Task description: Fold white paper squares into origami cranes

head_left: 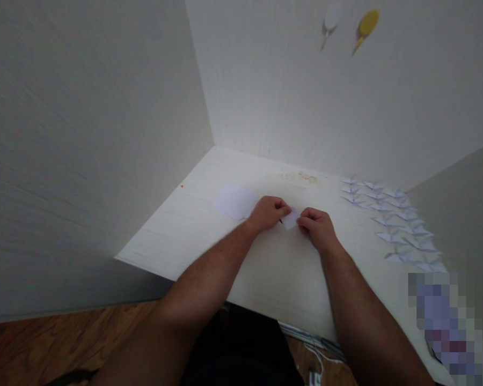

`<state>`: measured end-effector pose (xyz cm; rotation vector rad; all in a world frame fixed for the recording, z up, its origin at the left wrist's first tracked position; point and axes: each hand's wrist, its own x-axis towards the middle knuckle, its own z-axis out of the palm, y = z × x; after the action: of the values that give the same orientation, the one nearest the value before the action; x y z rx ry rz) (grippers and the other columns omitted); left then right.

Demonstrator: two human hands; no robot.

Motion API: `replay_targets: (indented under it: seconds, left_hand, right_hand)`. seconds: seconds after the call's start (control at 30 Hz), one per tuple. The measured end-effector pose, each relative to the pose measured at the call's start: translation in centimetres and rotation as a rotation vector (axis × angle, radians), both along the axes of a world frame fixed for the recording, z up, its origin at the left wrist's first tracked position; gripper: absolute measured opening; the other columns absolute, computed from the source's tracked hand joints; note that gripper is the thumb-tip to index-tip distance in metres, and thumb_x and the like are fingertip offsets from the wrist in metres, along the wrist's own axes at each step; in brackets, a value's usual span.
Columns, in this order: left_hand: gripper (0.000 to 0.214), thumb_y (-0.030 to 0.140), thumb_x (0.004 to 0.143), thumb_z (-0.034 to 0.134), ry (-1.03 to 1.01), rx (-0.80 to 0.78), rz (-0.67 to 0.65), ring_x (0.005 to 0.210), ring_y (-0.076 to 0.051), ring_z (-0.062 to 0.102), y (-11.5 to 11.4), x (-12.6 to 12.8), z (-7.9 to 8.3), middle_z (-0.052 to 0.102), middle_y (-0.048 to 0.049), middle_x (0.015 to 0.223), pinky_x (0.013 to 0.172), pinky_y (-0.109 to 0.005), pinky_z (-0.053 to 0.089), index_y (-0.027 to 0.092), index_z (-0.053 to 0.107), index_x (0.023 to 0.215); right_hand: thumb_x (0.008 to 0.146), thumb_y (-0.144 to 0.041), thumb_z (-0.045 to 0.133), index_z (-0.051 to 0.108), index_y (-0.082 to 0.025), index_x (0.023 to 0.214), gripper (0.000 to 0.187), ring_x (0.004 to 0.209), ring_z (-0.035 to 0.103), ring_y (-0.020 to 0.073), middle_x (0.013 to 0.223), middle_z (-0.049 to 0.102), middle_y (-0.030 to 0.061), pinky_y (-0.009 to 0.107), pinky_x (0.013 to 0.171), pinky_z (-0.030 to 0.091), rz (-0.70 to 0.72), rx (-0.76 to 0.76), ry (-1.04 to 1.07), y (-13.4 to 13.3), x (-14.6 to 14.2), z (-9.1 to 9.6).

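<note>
Both my hands meet over the white table [177, 225], pinching a small folded piece of pale paper [290, 219] between them. My left hand [268, 212] grips its left edge with the fingers curled in. My right hand [317, 226] holds the right edge, fingers closed too. A flat sheet of the same pale paper [235, 201] lies on the table just left of my left hand.
Several folded paper cranes [394, 222] lie in rows at the table's right side. White walls close off the left and the back. A white hook [330, 21] and a yellow hook [366, 27] hang on the back wall. A brownish stain [301, 177] marks the tabletop.
</note>
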<state>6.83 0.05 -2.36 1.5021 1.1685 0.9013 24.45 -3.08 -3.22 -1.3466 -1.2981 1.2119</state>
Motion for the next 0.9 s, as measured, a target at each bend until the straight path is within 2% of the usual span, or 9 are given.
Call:
replay_targets:
  seconds: [0.1,0.23,0.47,0.63,0.8,0.9]
  left_hand:
    - [0.011,0.021,0.078,0.065,-0.03,-0.034,-0.053,0.049,-0.008,0.054,-0.1,0.1,0.1,0.062,0.0009,0.057,0.05,-0.02,0.041,0.013,0.066,0.072]
    - [0.012,0.017,0.069,0.07,-0.075,-0.067,-0.105,0.051,-0.009,0.057,-0.3,0.3,0.1,0.062,0.0015,0.058,0.051,-0.02,0.041,0.014,0.059,0.067]
    - [0.018,0.027,0.065,0.072,0.054,-0.007,-0.144,0.05,-0.009,0.053,-0.3,0.4,0.1,0.062,0.0018,0.056,0.051,-0.021,0.037,0.016,0.058,0.063]
    - [0.021,0.028,0.064,0.071,0.149,0.004,-0.163,0.047,-0.009,0.047,-0.3,0.4,0.3,0.056,0.0029,0.051,0.047,-0.021,0.031,0.017,0.056,0.055]
    - [0.019,0.029,0.064,0.071,0.078,0.019,-0.029,0.05,-0.009,0.048,-0.8,0.8,0.6,0.057,0.0034,0.053,0.05,-0.022,0.034,0.017,0.058,0.059]
    - [0.018,0.03,0.065,0.071,0.007,-0.009,0.017,0.051,-0.009,0.05,-1.0,1.2,0.6,0.06,0.002,0.056,0.053,-0.022,0.037,0.016,0.06,0.063]
  right_hand:
    - [0.063,-0.025,0.067,0.056,-0.019,0.055,0.015,0.04,0.039,0.0086,0.042,0.051,-0.0052,0.023,0.042,0.027,-0.077,0.017,0.047,0.2,0.0,-0.4]
    - [0.065,-0.029,0.067,0.057,-0.02,0.059,0.015,0.039,0.039,0.0092,0.043,0.049,-0.006,0.023,0.04,0.027,-0.224,0.049,0.062,0.5,-0.1,-0.5]
    - [0.069,-0.037,0.065,0.058,-0.02,0.064,0.02,0.048,0.043,0.0103,0.051,0.05,-0.0041,0.024,0.047,0.034,-0.275,0.154,-0.048,0.7,-0.2,0.2]
    - [0.068,-0.036,0.066,0.057,-0.02,0.063,0.02,0.049,0.043,0.0099,0.053,0.051,-0.004,0.024,0.048,0.034,-0.257,0.162,-0.036,0.7,-0.2,0.1]
    - [0.069,-0.04,0.07,0.06,-0.019,0.068,0.023,0.05,0.049,0.0101,0.056,0.056,-0.0032,0.024,0.049,0.038,-0.193,0.142,0.068,0.9,0.0,0.0]
    - [0.068,-0.043,0.072,0.059,-0.018,0.066,0.028,0.049,0.05,0.0101,0.055,0.059,-0.0021,0.024,0.049,0.039,-0.124,0.105,0.053,1.0,0.2,-0.2]
